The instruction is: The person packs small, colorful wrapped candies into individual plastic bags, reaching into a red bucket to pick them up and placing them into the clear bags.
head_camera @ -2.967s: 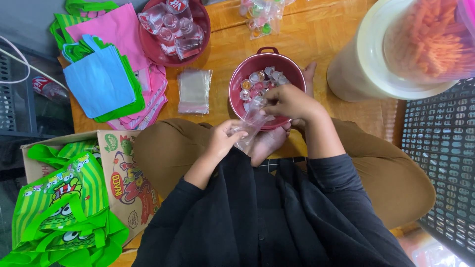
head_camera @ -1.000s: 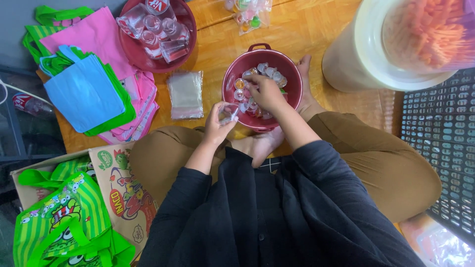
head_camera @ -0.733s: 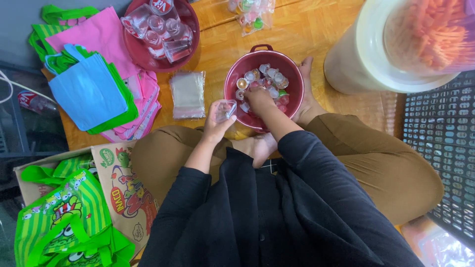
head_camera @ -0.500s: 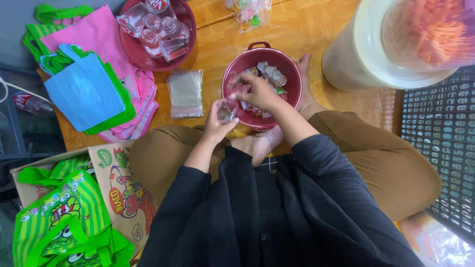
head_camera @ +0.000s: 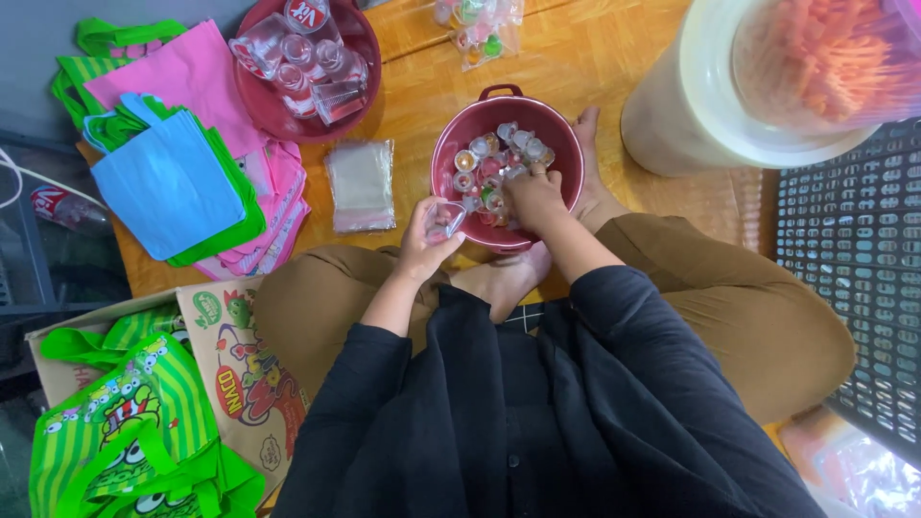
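I sit cross-legged on a wooden floor. My left hand (head_camera: 425,233) holds a small clear plastic bag (head_camera: 445,221) open at the near rim of a dark red bowl (head_camera: 557,144). My right hand (head_camera: 535,197) reaches down into the bowl among several small jelly cups (head_camera: 484,156) with coloured centres. Its fingers are closed over the cups; whether they grip one is hidden.
A stack of clear bags (head_camera: 361,184) lies left of the bowl. Behind it a second red bowl (head_camera: 366,48) holds clear plastic cups. Pink, blue and green tote bags (head_camera: 177,182) pile at left, a cardboard box (head_camera: 240,364) below. A large white tub (head_camera: 729,105) and black crate (head_camera: 854,278) stand right.
My right hand has stayed in the bowl, shifting among the jelly cups from its left side toward the middle. My left hand keeps the small bag at the rim.
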